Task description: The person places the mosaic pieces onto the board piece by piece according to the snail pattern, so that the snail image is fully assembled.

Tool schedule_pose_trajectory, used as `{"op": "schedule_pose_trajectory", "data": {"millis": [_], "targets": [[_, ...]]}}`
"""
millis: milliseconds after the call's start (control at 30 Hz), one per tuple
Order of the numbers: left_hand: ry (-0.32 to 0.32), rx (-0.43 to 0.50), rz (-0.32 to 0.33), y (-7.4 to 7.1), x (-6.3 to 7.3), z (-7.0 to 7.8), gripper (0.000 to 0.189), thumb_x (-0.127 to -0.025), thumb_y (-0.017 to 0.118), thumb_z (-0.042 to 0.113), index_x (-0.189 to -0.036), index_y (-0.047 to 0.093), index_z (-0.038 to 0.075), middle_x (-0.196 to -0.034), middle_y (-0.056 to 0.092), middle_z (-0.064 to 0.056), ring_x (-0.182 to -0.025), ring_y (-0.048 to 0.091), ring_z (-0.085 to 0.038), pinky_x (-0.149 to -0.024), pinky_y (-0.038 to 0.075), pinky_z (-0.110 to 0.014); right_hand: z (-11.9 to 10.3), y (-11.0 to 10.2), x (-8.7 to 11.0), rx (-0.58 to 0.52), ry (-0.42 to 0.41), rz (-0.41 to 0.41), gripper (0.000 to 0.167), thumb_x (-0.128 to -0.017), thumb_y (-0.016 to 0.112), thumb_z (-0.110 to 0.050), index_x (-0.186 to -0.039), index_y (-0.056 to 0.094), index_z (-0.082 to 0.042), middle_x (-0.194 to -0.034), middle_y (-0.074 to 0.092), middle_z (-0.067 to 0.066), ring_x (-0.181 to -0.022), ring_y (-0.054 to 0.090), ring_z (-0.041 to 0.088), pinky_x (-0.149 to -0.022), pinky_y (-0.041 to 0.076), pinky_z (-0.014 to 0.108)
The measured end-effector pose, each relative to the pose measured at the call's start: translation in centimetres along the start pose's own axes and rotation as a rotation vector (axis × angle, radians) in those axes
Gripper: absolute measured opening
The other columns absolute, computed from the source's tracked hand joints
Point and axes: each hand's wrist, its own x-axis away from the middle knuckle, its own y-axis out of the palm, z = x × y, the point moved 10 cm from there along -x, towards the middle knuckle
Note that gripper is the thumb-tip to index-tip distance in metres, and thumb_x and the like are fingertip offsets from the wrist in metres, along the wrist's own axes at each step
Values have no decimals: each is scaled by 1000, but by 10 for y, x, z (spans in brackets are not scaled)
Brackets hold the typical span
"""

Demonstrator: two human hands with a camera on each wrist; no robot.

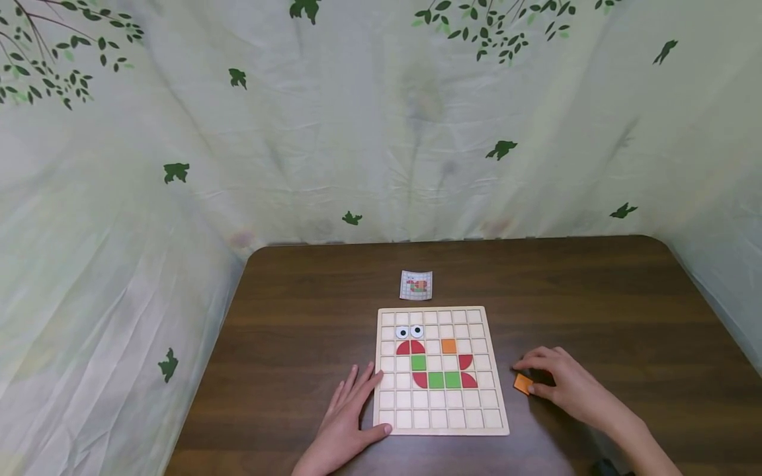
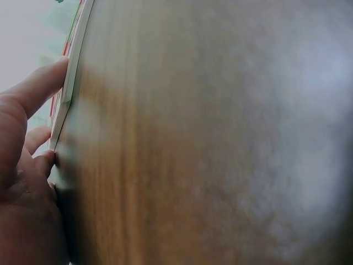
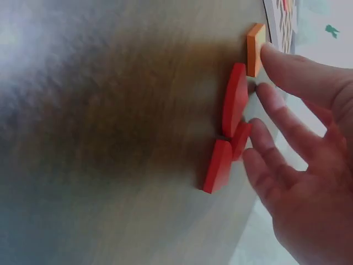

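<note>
A pale grid board (image 1: 440, 420) lies on the table with red quarter-circle, green square and orange square tiles and two eye pieces (image 1: 409, 332) in its cells. My left hand (image 1: 348, 423) rests against the board's left edge, thumb at the near corner and fingers spread along the side. To the board's right, my right hand (image 1: 565, 383) has its thumb touching a loose orange tile (image 3: 253, 51). Its other fingers are spread beside several red pieces (image 3: 234, 99) on the table, seen in the right wrist view; the hand hides them from the head view.
Beyond the board's far edge lies a small card (image 1: 416, 285) printed with a coloured figure on a grid. The brown wooden table (image 1: 309, 297) has rounded far corners. Behind it hangs a pale curtain (image 1: 369, 132) with green leaf and bird shapes.
</note>
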Motion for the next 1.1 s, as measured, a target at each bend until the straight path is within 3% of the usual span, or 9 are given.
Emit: {"op": "schedule_pose_trajectory", "data": {"millis": [233,467,633,833,1100], "targets": [[-22,1,-10,2,0,-3,85,-80,75,52,-152,39,26,-162,23,2,-149,6,-30,-112,7,-62,-6,0,-3,37,-74,-16,33,-78,82,-11,-103,73,-31,-107,57,-14,-98,50,17,-80,46,42],[-20,3,-2,2,1,-4,85,-80,75,53,-152,39,28,-162,22,4,-149,6,-30,-112,7,-62,-3,1,-11,66,13,-23,31,-74,86,-11,-90,65,-28,-100,58,-11,-96,51,21,-83,46,47],[-14,6,-3,3,1,-4,84,-80,74,54,-152,39,28,-162,22,4,-149,6,-30,-112,7,-62,-4,-1,-16,64,53,10,30,-75,84,-11,-84,60,-26,-83,57,-13,-80,48,15,-69,46,36],[5,5,3,2,1,-2,84,-80,75,52,-152,39,27,-161,23,4,-149,7,-29,-113,7,-61,-12,-3,-21,17,63,97,24,-81,80,-10,-86,62,-26,-78,58,-15,-70,49,9,-63,46,29],[3,2,7,0,1,-2,84,-80,76,50,-151,40,26,-161,23,3,-149,7,-29,-113,7,-60,-31,4,-36,-98,38,100,21,-84,77,-8,-95,66,-22,-86,63,-13,-76,55,9,-71,52,29]]}}
